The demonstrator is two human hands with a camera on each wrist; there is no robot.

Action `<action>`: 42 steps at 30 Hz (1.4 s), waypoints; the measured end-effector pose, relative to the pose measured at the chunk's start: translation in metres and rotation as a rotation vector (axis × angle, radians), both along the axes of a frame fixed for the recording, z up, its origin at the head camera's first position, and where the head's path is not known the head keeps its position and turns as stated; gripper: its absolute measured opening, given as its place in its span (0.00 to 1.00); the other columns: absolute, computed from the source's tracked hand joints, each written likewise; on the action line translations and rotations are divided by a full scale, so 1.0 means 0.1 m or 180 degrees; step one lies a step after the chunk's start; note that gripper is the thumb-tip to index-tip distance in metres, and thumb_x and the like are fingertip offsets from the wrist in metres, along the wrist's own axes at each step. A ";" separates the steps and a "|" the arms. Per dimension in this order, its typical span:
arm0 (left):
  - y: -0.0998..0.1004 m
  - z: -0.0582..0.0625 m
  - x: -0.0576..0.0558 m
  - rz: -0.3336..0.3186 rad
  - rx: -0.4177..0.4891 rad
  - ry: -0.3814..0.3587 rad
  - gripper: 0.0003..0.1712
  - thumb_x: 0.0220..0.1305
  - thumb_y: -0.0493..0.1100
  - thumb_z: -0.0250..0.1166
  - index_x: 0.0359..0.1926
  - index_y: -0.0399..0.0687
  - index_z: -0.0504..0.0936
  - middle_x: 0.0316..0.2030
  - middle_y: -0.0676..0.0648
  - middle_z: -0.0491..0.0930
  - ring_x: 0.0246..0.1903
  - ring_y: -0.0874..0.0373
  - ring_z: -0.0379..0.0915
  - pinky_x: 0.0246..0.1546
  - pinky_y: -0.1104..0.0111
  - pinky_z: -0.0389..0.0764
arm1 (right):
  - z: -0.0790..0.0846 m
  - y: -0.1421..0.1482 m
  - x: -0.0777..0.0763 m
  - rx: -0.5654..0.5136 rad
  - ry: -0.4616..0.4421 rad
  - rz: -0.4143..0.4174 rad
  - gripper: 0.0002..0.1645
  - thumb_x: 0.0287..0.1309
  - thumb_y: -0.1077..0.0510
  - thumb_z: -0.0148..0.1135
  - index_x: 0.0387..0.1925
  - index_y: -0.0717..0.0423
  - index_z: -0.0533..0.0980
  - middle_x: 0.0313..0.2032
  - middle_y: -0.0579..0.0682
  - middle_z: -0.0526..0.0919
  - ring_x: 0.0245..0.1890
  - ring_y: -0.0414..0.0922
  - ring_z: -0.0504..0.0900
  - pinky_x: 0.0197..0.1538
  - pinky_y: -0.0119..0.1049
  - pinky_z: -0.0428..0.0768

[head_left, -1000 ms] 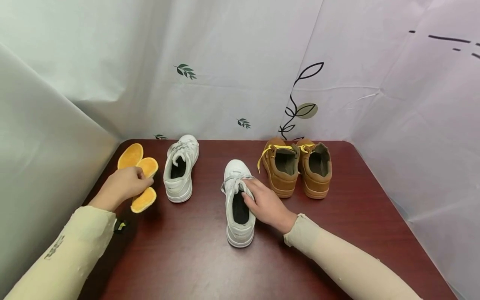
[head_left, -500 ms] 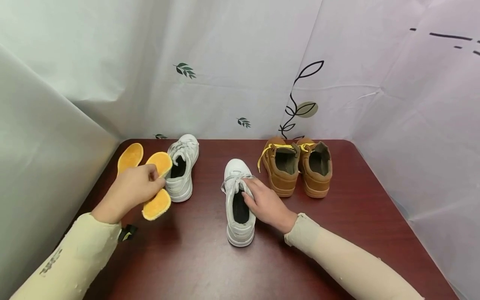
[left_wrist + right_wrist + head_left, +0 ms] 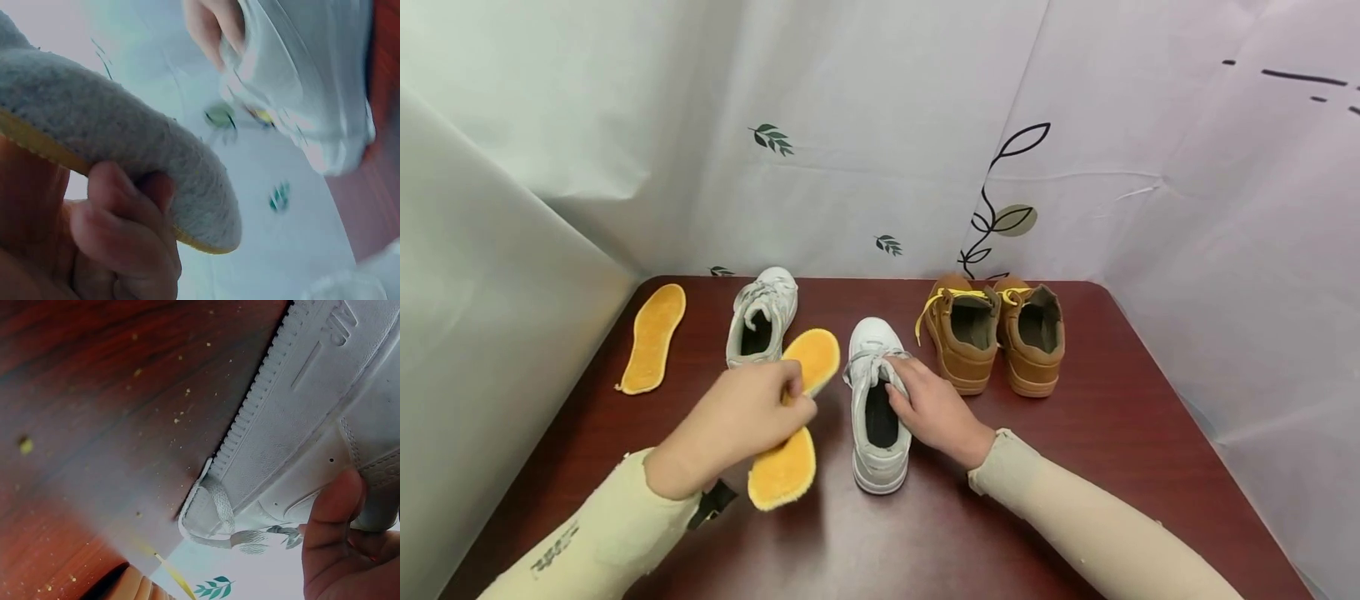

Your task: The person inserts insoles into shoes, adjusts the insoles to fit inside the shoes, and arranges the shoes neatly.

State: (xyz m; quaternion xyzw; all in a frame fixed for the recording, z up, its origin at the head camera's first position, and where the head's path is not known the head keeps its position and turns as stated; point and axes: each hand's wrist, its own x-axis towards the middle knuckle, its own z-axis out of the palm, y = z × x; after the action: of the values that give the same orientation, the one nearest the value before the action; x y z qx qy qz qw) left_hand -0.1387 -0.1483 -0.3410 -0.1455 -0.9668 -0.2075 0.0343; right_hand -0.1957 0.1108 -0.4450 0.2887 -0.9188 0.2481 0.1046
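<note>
Sole lettering: raised letters that appear to read "AIR", in the same pale tone as the sole, seen in the right wrist view.
Lettering's place: the sidewall of the white shoe (image 3: 880,417) nearer the front edge of the desk (image 3: 962,542), on the side facing the desk's right edge.
Sleeve print: a small dark block (image 3: 553,550) on the left sleeve (image 3: 606,537), beyond the desk's front left part; too blurred to read.

The left hand (image 3: 737,417) and right hand (image 3: 934,407) are bare. A smudged dark marking (image 3: 555,548) sits on the cream left sleeve (image 3: 613,527), a black piece (image 3: 712,502) beside it; the beige right sleeve (image 3: 1090,521) ends rough-edged.
</note>
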 end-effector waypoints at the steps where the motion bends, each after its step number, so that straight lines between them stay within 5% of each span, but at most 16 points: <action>1: 0.05 0.01 0.03 -0.0051 -0.0002 -0.0010 0.09 0.50 0.46 0.63 0.19 0.58 0.72 0.13 0.56 0.71 0.18 0.60 0.67 0.19 0.66 0.70 | 0.00 0.00 0.00 -0.0004 -0.0004 -0.0001 0.27 0.70 0.53 0.56 0.67 0.54 0.71 0.60 0.56 0.82 0.59 0.50 0.81 0.59 0.54 0.84; 19: 0.51 0.01 0.28 -0.0762 -0.0076 -0.0234 0.12 0.47 0.46 0.63 0.15 0.61 0.69 0.11 0.61 0.64 0.14 0.66 0.63 0.16 0.71 0.65 | 0.14 0.05 -0.08 0.0096 -0.0418 0.0279 0.28 0.71 0.53 0.55 0.69 0.58 0.70 0.64 0.60 0.80 0.65 0.52 0.77 0.68 0.54 0.77; 30: 0.57 0.02 0.13 -0.0778 -0.0006 -0.0760 0.19 0.49 0.47 0.61 0.10 0.60 0.62 0.09 0.61 0.57 0.11 0.67 0.55 0.15 0.71 0.57 | 0.27 0.06 -0.13 0.0285 -0.0729 0.0364 0.29 0.71 0.52 0.55 0.68 0.59 0.70 0.65 0.61 0.79 0.66 0.52 0.76 0.70 0.53 0.76; 42: 0.59 0.05 0.04 -0.0747 -0.0162 -0.0822 0.22 0.50 0.49 0.60 0.08 0.60 0.59 0.09 0.61 0.53 0.12 0.65 0.52 0.16 0.69 0.55 | 0.36 0.05 -0.17 0.0306 -0.0968 0.0421 0.28 0.72 0.53 0.52 0.69 0.60 0.69 0.65 0.59 0.80 0.64 0.50 0.77 0.68 0.52 0.78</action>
State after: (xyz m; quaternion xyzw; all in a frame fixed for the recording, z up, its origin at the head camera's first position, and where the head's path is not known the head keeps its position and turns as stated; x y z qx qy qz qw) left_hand -0.1344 -0.0888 -0.3364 -0.2304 -0.9444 -0.2024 -0.1184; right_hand -0.2127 0.1157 -0.4088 0.3123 -0.9138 0.2511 -0.0662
